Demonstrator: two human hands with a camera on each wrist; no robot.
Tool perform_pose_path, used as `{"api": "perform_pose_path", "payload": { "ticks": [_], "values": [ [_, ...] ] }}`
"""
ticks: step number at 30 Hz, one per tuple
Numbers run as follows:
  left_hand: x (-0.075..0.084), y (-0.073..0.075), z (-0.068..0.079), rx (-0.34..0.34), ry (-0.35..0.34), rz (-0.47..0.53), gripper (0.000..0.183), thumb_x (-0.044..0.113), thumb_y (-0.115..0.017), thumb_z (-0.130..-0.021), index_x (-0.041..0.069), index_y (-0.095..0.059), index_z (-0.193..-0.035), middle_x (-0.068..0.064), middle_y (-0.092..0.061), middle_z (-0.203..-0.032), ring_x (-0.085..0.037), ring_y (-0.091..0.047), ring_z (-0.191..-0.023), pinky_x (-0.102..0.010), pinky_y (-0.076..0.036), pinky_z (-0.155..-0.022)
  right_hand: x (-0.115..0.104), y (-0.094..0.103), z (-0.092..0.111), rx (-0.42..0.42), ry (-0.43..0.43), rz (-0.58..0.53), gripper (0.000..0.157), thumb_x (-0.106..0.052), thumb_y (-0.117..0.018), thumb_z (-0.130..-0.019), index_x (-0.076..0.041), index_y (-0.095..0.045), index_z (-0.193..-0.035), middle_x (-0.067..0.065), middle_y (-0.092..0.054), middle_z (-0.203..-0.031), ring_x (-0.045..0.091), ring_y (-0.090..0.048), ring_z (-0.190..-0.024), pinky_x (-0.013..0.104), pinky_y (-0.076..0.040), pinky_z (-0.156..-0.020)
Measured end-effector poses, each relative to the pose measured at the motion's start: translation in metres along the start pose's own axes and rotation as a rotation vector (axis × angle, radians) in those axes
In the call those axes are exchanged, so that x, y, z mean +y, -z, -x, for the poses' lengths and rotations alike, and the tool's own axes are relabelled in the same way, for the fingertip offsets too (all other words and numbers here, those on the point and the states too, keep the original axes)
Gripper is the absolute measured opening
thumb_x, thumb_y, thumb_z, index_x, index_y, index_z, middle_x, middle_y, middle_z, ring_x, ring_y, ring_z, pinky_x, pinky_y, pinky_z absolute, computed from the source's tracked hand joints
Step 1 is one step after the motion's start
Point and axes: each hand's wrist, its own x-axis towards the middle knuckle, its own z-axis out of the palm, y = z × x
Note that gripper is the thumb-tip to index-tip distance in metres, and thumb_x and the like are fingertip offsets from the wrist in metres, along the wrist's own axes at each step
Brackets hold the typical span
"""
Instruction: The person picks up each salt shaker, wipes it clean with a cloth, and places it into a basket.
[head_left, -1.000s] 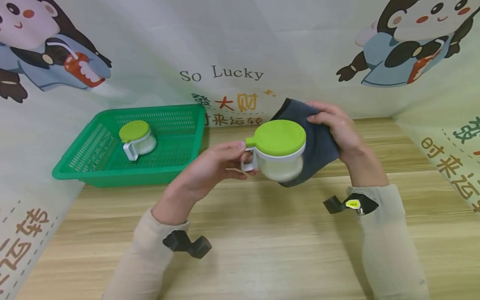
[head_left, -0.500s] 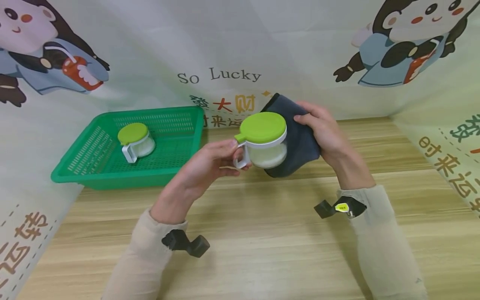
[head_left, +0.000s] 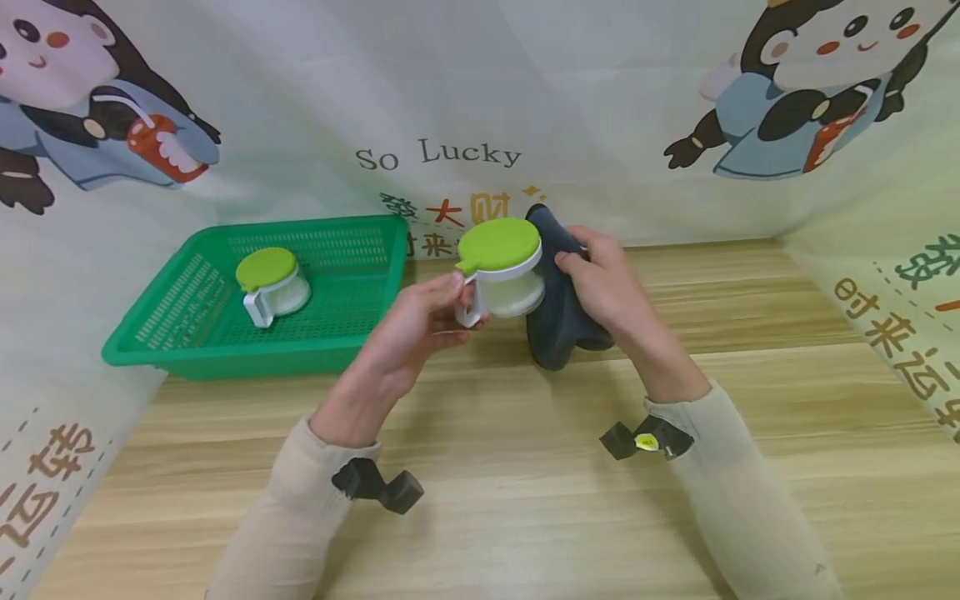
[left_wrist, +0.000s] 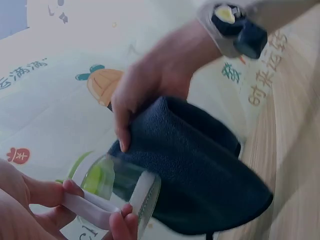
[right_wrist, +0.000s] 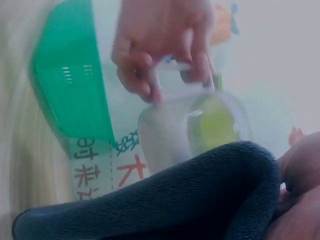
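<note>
My left hand (head_left: 408,342) grips the white handle of a clear seasoning jar (head_left: 510,296) with a green lid, held up over the table and slightly tilted. White contents show inside the jar. My right hand (head_left: 611,292) holds a dark grey-blue cloth (head_left: 555,308) up against the jar's right side, thumb on the near face and the cloth hanging in a fold. In the left wrist view, the cloth (left_wrist: 195,170) overlaps the far side of the jar. In the right wrist view, the left fingers (right_wrist: 135,75) curl round the handle.
A green plastic basket (head_left: 255,358) stands at the back left of the wooden table (head_left: 480,500). Inside it sits a second seasoning jar (head_left: 281,296) with a green lid. A printed curtain (head_left: 450,92) hangs behind the table and along both sides.
The jar and both hands have shifted left and slightly back. My right hand has turned the cloth, which was spread flat behind the jar and now folds against its right side.
</note>
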Motion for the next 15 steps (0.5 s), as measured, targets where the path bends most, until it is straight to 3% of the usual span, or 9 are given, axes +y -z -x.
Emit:
{"api": "perform_pose_path", "payload": {
  "ticks": [3,5,10,15],
  "values": [
    [-0.001,0.005,-0.001,0.059,0.009,-0.022,0.033,0.029,-0.043,-0.112,0.018,-0.056,-0.084,0.0,-0.065,-0.097,-0.017,-0.066,-0.095,-0.031,-0.05,-0.089,-0.004,-0.009,0.004,-0.012,0.044,0.091,0.029,-0.012,-0.045,-0.107,-0.004,-0.062,-0.129,0.015,-0.062,-0.102,0.022,-0.059,-0.085,0.03,-0.048,-0.077],
    [0.0,0.009,-0.001,0.087,0.011,-0.035,0.032,0.029,-0.043,-0.112,0.018,-0.056,-0.085,-0.001,-0.065,-0.098,-0.017,-0.065,-0.096,-0.032,-0.05,-0.09,-0.007,-0.012,0.006,-0.033,0.063,0.089,0.03,-0.012,-0.045,-0.107,-0.004,-0.061,-0.13,0.015,-0.063,-0.102,0.022,-0.061,-0.084,0.03,-0.049,-0.078],
    [0.005,0.016,-0.003,0.136,-0.002,-0.011,0.03,0.031,-0.043,-0.112,0.018,-0.056,-0.088,-0.001,-0.064,-0.099,-0.02,-0.062,-0.099,-0.037,-0.048,-0.093,-0.013,-0.007,0.011,-0.109,0.058,-0.092,0.032,-0.009,-0.045,-0.107,-0.001,-0.061,-0.134,0.018,-0.066,-0.104,0.015,-0.069,-0.075,0.028,-0.057,-0.073],
    [0.008,0.027,-0.001,0.155,-0.011,0.043,0.031,0.034,-0.044,-0.111,0.02,-0.058,-0.088,0.0,-0.064,-0.098,-0.018,-0.063,-0.1,-0.035,-0.047,-0.093,-0.015,0.002,0.012,-0.118,-0.022,-0.236,0.046,-0.011,-0.044,-0.108,-0.012,-0.044,-0.154,0.023,-0.061,-0.133,0.009,-0.072,-0.082,0.027,-0.06,-0.076]
  ]
}}
